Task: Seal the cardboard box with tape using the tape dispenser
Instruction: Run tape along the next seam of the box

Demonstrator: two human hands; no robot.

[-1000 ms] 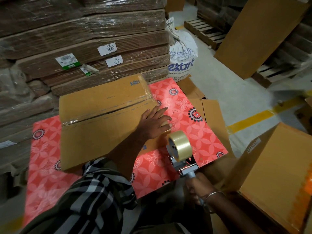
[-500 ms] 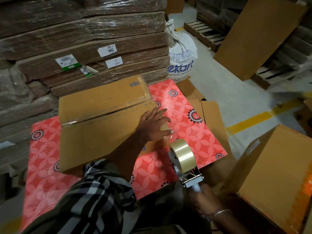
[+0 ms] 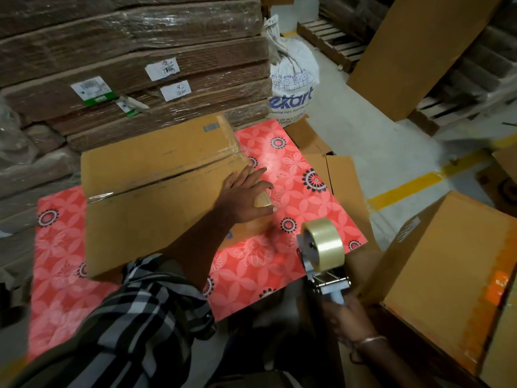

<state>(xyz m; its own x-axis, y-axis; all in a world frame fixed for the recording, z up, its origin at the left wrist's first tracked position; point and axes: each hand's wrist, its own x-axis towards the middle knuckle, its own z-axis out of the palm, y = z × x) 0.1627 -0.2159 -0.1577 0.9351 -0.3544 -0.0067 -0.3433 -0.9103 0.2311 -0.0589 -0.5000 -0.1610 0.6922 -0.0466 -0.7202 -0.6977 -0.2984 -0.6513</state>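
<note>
Lying flat on a red floral-print sheet [image 3: 293, 175], the cardboard box [image 3: 156, 197] was brown, broad and shallow, w/ a strip of clear tape [image 3: 167, 175] running lengthwise along its centre seam. Tape looked glossy, wrinkled at the left end, and wrapped over the far right edge of the box. A small blue printed mark sat near the far right corner; text too small to read.

Left hand [image 3: 246, 194] rested on the box's right end, fingers spread and fairly straight, palm down, pressing the surface; fingertips reached past the box edge toward the sheet. Sleeve was a dark plaid.

Right hand [image 3: 347, 315] gripped the handle of the tape dispenser [image 3: 324, 264], fingers curled round it. Dispenser was held near the front right corner of the sheet, apart from the box, roll end upward. Roll was clear/yellowish, approx. full. Metal frame below the roll was shiny. A thin bangle showed on the right wrist.

Surroundings: shrink-wrapped stacks of flat cardboard [image 3: 134, 65] behind the box, w/ white labels; a white printed sack [image 3: 293, 79] to the right of them; another brown carton [image 3: 447, 275] at right; yellow floor line [image 3: 405, 189] beyond.
</note>
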